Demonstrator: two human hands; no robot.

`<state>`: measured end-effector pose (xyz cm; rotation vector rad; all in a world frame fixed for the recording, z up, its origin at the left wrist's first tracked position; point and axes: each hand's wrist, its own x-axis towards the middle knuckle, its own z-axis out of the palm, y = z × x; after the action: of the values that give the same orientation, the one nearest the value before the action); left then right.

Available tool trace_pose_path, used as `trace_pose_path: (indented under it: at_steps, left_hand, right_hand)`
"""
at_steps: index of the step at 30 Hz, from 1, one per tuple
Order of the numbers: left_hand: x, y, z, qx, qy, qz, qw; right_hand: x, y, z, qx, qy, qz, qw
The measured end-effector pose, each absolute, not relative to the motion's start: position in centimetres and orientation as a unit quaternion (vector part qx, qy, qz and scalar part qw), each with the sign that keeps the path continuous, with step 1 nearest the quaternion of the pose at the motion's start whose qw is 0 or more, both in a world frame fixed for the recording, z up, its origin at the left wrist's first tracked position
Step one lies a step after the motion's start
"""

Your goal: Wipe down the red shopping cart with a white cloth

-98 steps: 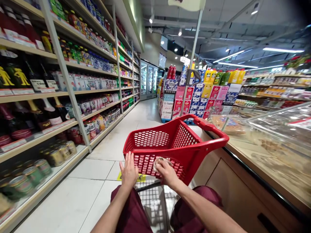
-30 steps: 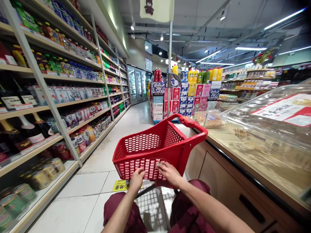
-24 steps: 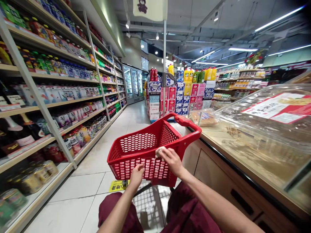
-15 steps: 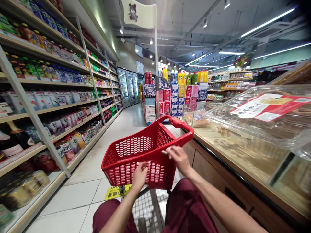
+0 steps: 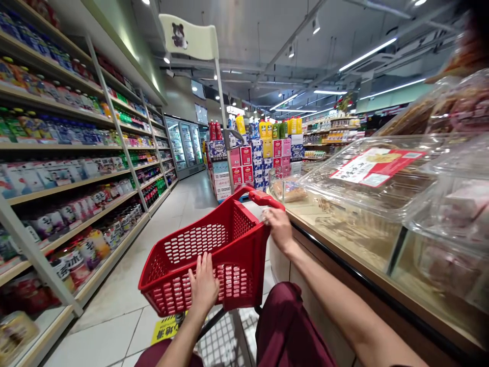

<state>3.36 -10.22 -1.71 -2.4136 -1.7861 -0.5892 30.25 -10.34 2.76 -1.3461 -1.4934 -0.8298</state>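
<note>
Toward five o'clock, the right hand (image 5: 279, 227) partly hides a pale wad (image 5: 265, 215) that we cannot identify; toward seven, the left hand (image 5: 204, 286) masks some mesh of the cart (image 5: 233, 260). At eight, we see a can (image 5: 18, 332), blurred near the edge.

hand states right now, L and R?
Left hand: open, fingers spread at the near side of the red cart, holding nothing visible.
Right hand: closed on a pale wad, by the cart's handle.
</note>
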Motion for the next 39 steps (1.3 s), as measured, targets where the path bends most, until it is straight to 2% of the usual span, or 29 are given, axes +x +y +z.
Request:
trace_pose_path:
  at_steps: [5,11,15,21,27,31,36,39]
  left_hand:
    - [3.3,-10.0,-1.1,-0.794,-0.584,-0.144,0.086]
    - [3.6,-9.8,-0.6,-0.791,-0.592,-0.127,0.089]
    - [3.7,-10.0,-0.3,-0.792,-0.593,-0.115,0.09]
    - [4.2,-10.1,-0.2,-0.792,-0.597,-0.095,0.084]
    - [4.3,-10.0,-0.6,-0.801,-0.583,-0.091,0.101]
    - [4.3,-10.0,-0.9,-0.802,-0.578,-0.1,0.11]
    - [4.4,-10.1,-0.9,-0.799,-0.582,-0.1,0.115]
    - [4.5,-10.1,-1.0,-0.799,-0.582,-0.105,0.11]
  right_hand:
    - [27.8,-8.5,3.0,-0.484,-0.744,-0.318,0.332]
    - [31.4,-8.9,4.3,-0.582,-0.613,-0.355,0.399]
    - [29.6,-8.8,3.5,-0.488,-0.73,-0.34,0.335]
    - [32.4,-9.1,4.9,-0.583,-0.627,-0.342,0.387]
    - [30.7,-9.3,4.0,-0.515,-0.731,-0.325,0.307]
    - [32.5,-9.4,4.9,-0.634,-0.616,-0.317,0.344]
    - [30.0,-8.8,3.2,-0.506,-0.754,-0.307,0.285]
    - [31.0,-8.7,3.8,-0.554,-0.714,-0.306,0.3]
